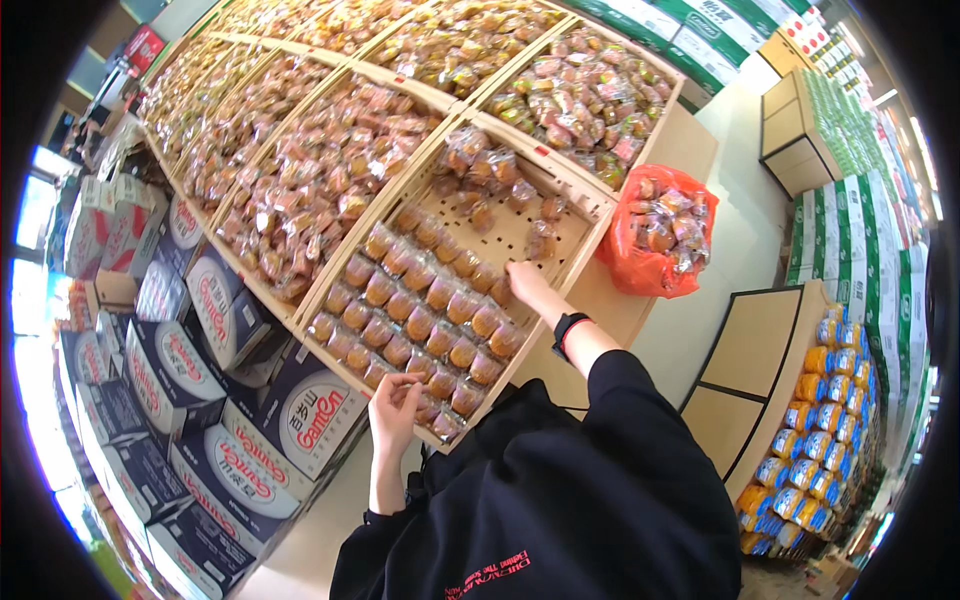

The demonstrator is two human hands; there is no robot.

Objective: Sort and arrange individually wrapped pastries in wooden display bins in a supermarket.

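Observation:
Rows of small wrapped cakes [420, 322] stand in the near part of a wooden display bin [540, 330]. My right hand [527, 283] reaches into the bin at the right end of the farthest row, its fingertips by a wrapped cake; whether it grips one is hidden. My left hand [395, 405] is at the bin's near edge, thumb and fingers bent close over the front-row cakes; a hold on one cannot be made out. Loose wrapped cakes [484, 169] lie at the bin's far end. A red plastic bag [637, 262] filled with wrapped cakes stands right of the bin.
Neighbouring wooden compartments hold heaps of wrapped snacks [322, 172]. Stacked cartons of bottled water [180, 375] stand at the left. On the right are a wooden cabinet [742, 360], yellow-and-blue packaged goods [814, 435] and green-and-white cartons [847, 247].

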